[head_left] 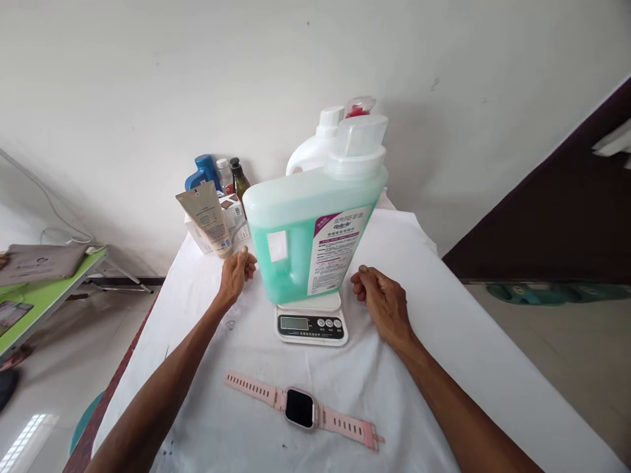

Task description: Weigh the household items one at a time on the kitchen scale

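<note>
A large translucent jug of green liquid (305, 230) with a white cap stands on a small white digital scale (311, 323) in the middle of the table. My left hand (235, 274) hovers just left of the jug, fingers loosely curled, holding nothing. On the other side, my right hand (380, 294) sits close to the jug's lower right, fingers curled into a loose fist, empty. Neither hand touches the jug. A pink smartwatch (300, 407) lies flat on the cloth in front of the scale.
A white cloth covers the table (444, 341). Behind the jug are a white detergent bottle (315, 148), a blue bottle (203, 172), a dark bottle (239, 177), a beige tube (207, 217) and a small box. A green side table (44, 295) stands at left.
</note>
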`<state>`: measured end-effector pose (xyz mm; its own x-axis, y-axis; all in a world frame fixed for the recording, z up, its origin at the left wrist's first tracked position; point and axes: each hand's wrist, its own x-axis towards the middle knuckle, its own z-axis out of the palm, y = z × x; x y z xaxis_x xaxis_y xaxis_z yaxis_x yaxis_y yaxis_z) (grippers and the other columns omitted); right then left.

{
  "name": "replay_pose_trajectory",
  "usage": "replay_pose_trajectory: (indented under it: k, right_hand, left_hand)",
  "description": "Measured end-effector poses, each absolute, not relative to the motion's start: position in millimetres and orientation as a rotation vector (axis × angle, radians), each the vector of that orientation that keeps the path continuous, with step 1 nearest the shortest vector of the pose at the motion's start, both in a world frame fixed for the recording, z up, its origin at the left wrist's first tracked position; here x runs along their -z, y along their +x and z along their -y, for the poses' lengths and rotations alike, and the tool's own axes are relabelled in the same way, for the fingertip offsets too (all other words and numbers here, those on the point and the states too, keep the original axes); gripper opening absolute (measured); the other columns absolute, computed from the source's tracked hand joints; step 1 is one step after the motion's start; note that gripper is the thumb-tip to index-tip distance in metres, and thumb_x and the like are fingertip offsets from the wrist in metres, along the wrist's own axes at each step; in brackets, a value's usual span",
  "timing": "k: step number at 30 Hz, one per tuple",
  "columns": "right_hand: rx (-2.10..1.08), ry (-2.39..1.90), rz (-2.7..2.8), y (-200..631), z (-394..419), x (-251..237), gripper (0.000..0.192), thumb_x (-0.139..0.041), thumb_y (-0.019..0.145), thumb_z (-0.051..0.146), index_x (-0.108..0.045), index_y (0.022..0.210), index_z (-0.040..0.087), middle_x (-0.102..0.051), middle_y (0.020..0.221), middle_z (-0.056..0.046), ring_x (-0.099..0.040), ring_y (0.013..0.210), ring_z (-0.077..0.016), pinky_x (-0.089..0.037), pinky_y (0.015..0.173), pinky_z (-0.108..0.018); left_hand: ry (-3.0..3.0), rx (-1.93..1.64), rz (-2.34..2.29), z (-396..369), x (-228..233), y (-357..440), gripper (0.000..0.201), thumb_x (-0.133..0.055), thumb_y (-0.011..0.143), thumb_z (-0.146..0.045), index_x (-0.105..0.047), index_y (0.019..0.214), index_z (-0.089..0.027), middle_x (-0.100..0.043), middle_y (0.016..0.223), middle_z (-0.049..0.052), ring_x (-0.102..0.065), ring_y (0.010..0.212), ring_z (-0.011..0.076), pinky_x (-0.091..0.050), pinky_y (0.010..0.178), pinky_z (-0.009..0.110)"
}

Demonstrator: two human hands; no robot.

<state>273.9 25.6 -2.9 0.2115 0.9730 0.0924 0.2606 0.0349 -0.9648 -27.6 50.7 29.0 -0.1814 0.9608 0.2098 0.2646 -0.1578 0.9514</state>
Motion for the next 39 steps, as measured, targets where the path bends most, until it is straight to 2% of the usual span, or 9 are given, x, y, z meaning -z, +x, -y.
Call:
replay_pose_trajectory:
  k: [5,18,21,23,26,28,30,34,39]
  right_hand:
    - [-0.86,-1.419,1.247,273.9,-26.4,2.8,0.058,-0.051,0.094,0.074,-0.064,0.073,0.021,-0.062,0.067,-0.002,-0.056,0.064,-0.017,-0.046,0.064,-0.03]
    - [-0.912,-1.361,1.204,276.4,-25.2,-0.7,0.057,-0.058,0.092,0.074,-0.065,0.075,0.02,-0.061,0.068,-0.002,-0.056,0.065,-0.0163,-0.046,0.062,-0.03]
    - [-0.945,-1.227,1.159,281.0,-25.2,-18.5,0.054,-0.063,0.088,0.074,-0.069,0.09,0.021,-0.068,0.083,-0.004,-0.065,0.079,-0.0202,-0.053,0.07,-0.032]
    - [-0.967,-1.096,1.155,282.6,-26.1,-36.6,0.057,-0.069,0.084,0.074,-0.069,0.111,0.024,-0.072,0.107,-0.008,-0.069,0.101,-0.0245,-0.057,0.085,-0.037]
    - [-1.0,-0.924,1.281,278.1,-30.4,-65.8,0.079,-0.081,0.073,0.074,-0.059,0.135,0.03,-0.064,0.14,-0.009,-0.06,0.13,-0.0294,-0.054,0.103,-0.044]
    - [-1.027,-0.822,1.372,270.6,-35.8,-82.5,0.089,-0.088,0.066,0.071,-0.056,0.139,0.032,-0.06,0.147,-0.008,-0.057,0.135,-0.0311,-0.052,0.107,-0.047]
    - [-1.066,-0.74,1.413,261.7,-42.5,-95.2,0.087,-0.093,0.063,0.064,-0.057,0.135,0.032,-0.064,0.141,-0.007,-0.06,0.131,-0.0312,-0.055,0.104,-0.047]
    - [-1.144,-0.679,1.415,248.4,-54.1,-108.2,0.076,-0.098,0.062,0.051,-0.063,0.125,0.028,-0.075,0.119,-0.005,-0.072,0.109,-0.0284,-0.062,0.088,-0.041]
    - [-1.164,-0.714,1.419,243.7,-59.8,-110.4,0.054,-0.098,0.063,0.045,-0.071,0.105,0.024,-0.08,0.103,-0.004,-0.076,0.096,-0.027,-0.063,0.079,-0.039]
  left_hand:
    - [1.494,-1.323,-1.515,-50.3,-2.5,-37.5,0.052,-0.057,0.092,-0.066,-0.057,0.071,-0.019,-0.052,0.055,-0.003,-0.048,0.053,0.0114,-0.038,0.053,0.025]
    - [1.544,-1.203,-1.557,-51.9,-4.7,-39.2,0.033,-0.057,0.091,-0.048,-0.058,0.077,-0.019,-0.051,0.057,-0.005,-0.047,0.054,0.0115,-0.036,0.056,0.024]
    - [1.544,-1.202,-1.557,-51.4,-5.3,-38.6,0.032,-0.056,0.091,-0.048,-0.058,0.077,-0.02,-0.051,0.057,-0.005,-0.047,0.054,0.0117,-0.036,0.056,0.024]
    - [1.546,-1.204,-1.554,-51.7,-5.2,-38.5,0.031,-0.056,0.091,-0.047,-0.057,0.077,-0.019,-0.051,0.057,-0.005,-0.047,0.055,0.0116,-0.036,0.056,0.024]
    - [1.549,-1.206,-1.553,-53.1,-4.5,-38.7,0.032,-0.057,0.091,-0.047,-0.057,0.076,-0.019,-0.052,0.058,-0.005,-0.047,0.055,0.0115,-0.036,0.056,0.025]
    - [1.554,-1.204,-1.557,-54.2,-4.1,-39.0,0.032,-0.057,0.091,-0.047,-0.058,0.076,-0.019,-0.053,0.059,-0.004,-0.048,0.055,0.0115,-0.037,0.056,0.025]
    - [1.56,-1.199,-1.561,-55.0,-3.9,-39.1,0.032,-0.057,0.091,-0.047,-0.058,0.076,-0.019,-0.054,0.059,-0.004,-0.048,0.055,0.0115,-0.037,0.056,0.025]
    - [1.572,-1.194,-1.569,-55.8,-2.9,-39.3,0.03,-0.057,0.09,-0.044,-0.058,0.074,-0.019,-0.054,0.057,-0.004,-0.048,0.054,0.0118,-0.037,0.056,0.025]
    - [1.585,-1.194,-1.584,-58.3,-1.1,-40.1,0.028,-0.058,0.089,-0.043,-0.058,0.073,-0.02,-0.057,0.058,-0.003,-0.051,0.055,0.0131,-0.038,0.057,0.026]
